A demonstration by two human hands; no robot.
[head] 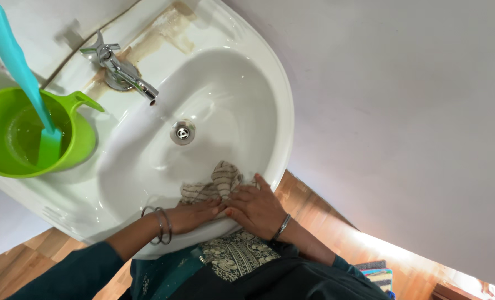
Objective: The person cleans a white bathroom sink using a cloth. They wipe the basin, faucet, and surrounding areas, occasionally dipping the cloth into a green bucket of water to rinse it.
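A beige patterned cloth (219, 180) lies crumpled on the inner front wall of a white washbasin (269, 111). My left hand (194, 215) presses flat on its near edge, bangles on the wrist. My right hand (255, 208) lies flat beside it, fingers spread over the cloth's right part, a bangle on that wrist too. The two hands touch at the fingertips. Neither hand has its fingers curled around the cloth.
A chrome tap (122, 69) stands at the basin's back, a drain (182, 133) in the bowl. A green jug (36, 136) with water and a turquoise handle (14, 61) sits on the basin's left rim. White wall on the right, wooden floor (314, 214) below.
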